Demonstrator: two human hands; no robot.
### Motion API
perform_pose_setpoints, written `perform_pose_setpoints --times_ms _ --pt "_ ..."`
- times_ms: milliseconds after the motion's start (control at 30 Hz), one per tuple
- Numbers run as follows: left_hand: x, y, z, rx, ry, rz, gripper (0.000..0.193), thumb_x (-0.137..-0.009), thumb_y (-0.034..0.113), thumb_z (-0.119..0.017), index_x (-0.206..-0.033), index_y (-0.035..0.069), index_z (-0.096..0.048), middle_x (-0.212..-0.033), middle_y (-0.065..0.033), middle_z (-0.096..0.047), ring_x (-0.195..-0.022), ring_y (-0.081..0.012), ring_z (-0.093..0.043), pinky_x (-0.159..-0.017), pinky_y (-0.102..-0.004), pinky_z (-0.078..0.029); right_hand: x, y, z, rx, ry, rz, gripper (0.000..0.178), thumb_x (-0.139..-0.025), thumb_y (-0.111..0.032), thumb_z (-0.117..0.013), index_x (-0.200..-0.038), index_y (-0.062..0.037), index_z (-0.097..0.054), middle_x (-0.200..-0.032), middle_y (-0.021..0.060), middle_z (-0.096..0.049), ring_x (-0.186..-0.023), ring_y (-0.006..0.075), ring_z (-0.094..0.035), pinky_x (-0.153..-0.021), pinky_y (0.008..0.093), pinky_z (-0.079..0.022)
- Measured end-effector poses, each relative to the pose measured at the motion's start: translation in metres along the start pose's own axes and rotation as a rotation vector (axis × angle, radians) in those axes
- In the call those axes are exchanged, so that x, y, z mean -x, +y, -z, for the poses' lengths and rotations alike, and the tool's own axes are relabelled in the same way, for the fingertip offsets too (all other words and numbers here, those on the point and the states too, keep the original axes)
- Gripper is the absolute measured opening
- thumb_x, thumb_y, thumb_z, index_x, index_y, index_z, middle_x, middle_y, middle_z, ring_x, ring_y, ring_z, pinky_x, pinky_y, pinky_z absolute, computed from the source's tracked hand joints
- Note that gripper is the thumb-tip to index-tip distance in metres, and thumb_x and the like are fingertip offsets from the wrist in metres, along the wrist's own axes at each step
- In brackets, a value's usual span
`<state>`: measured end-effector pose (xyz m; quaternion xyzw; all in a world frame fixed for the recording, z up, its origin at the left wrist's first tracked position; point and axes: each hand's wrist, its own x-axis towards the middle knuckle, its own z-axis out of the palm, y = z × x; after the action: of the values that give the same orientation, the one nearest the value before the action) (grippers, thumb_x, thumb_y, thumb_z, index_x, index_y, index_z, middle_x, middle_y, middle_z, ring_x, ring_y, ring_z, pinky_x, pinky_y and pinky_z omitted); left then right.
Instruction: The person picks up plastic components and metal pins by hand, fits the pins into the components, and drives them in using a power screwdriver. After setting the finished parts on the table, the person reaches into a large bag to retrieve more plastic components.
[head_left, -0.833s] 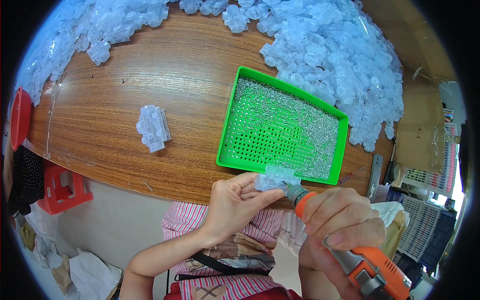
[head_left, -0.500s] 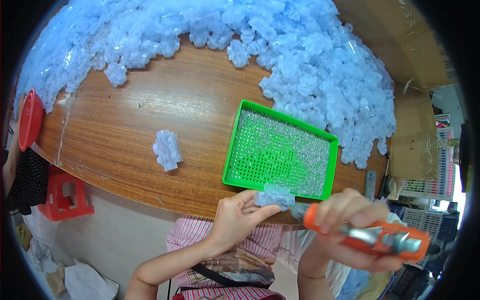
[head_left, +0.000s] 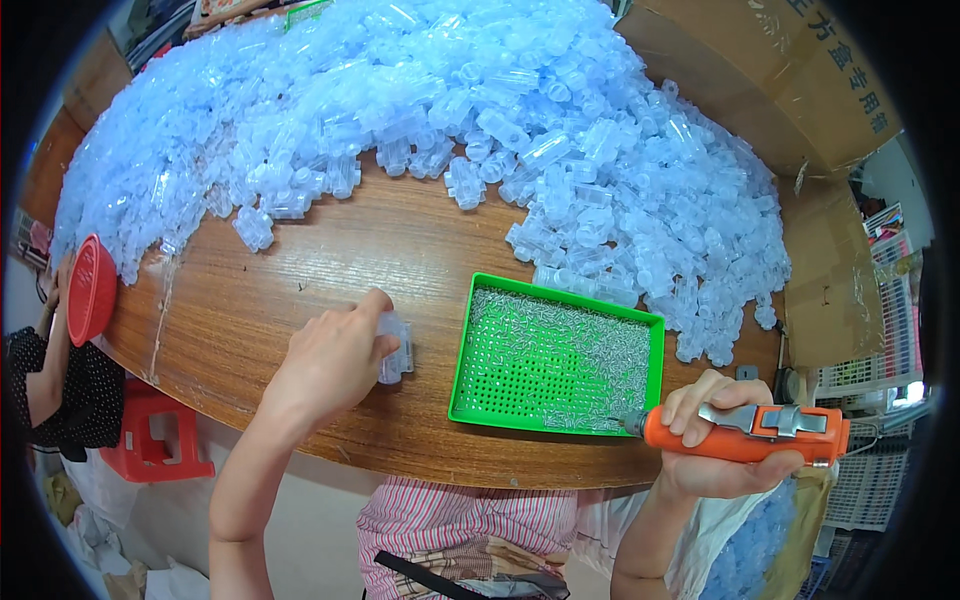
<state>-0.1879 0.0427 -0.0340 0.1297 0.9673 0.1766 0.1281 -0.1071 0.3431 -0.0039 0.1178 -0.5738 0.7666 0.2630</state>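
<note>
My left hand (head_left: 335, 352) is over the table with its fingers and thumb closed about a clear plastic piece (head_left: 395, 352). The hand hides part of this piece, so I cannot tell whether it lies flat on the wood. My right hand (head_left: 715, 430) is wrapped round an orange power screwdriver (head_left: 770, 432) with a metal lever on its body. The screwdriver lies sideways, its grey nose pointing left at the near right corner of a green tray (head_left: 462, 370). That perforated tray holds many tiny silvery metal parts (head_left: 610, 350), which look like screws, heaped toward its right side.
A great heap of clear plastic pieces (head_left: 400, 80) covers the table's far side and bends down the right. Cardboard (head_left: 830, 270) walls it at the right. At the left, another person's arm (head_left: 45, 380) is by a red basket (head_left: 92, 290); a red stool (head_left: 165, 440) stands below.
My left hand has moved left from the tray's near edge to a piece on the table. The screwdriver has left that work, its nose now at the tray's corner. The view has tilted up.
</note>
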Motion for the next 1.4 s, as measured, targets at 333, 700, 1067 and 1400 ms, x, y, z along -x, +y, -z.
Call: perform_pose_setpoints --times_ms 333,700,1067,1400 --pt "-0.137 0.057 -0.038 0.243 0.234 -0.143 0.048 -0.082 0.045 -0.065 -0.101 0.002 -0.065 -0.101 -0.0197 -0.061 -0.087 -0.0348 -0.061 -0.082 -0.0424 -0.048 0.002 0.004 -0.002 0.006 -0.015 0.006 0.085 -0.075 -0.081 -0.043 -0.091 0.0019 -0.052 -0.06 0.0102 -0.053 -0.05 0.017 -0.053 -0.044 0.0288 -0.046" --pt "-0.139 0.063 -0.046 0.556 0.209 -0.071 0.059 -0.073 0.035 -0.078 -0.11 -0.002 -0.05 -0.097 -0.018 -0.062 -0.087 -0.0256 -0.06 -0.078 -0.0355 -0.048 0.014 0.03 0.003 0.017 0.0 -0.091 0.086 -0.073 -0.084 -0.04 -0.089 -0.0007 -0.054 -0.056 0.0059 -0.05 -0.053 0.0175 -0.052 -0.048 0.0295 -0.044" --pt "0.041 0.08 -0.036 1.483 -0.564 0.156 0.033 -0.088 0.011 -0.064 -0.115 0.001 -0.047 -0.091 -0.007 -0.063 -0.072 -0.01 -0.061 -0.056 -0.0215 -0.052 0.021 0.054 0.015 -0.028 -0.044 -0.036 0.093 -0.07 -0.088 -0.036 -0.092 0.0007 -0.055 -0.06 0.0069 -0.053 -0.056 0.0183 -0.053 -0.05 0.0296 -0.042" --pt "0.066 0.082 -0.086 1.58 -0.673 0.239 0.037 -0.092 0.012 -0.06 -0.122 -0.001 -0.043 -0.096 -0.0014 -0.059 -0.075 -0.0032 -0.054 -0.063 -0.0186 -0.048 0.019 0.053 0.015 -0.064 -0.112 -0.047 0.096 -0.064 -0.089 -0.04 -0.093 0.0017 -0.054 -0.063 0.0062 -0.051 -0.058 0.0161 -0.051 -0.051 0.0276 -0.042"
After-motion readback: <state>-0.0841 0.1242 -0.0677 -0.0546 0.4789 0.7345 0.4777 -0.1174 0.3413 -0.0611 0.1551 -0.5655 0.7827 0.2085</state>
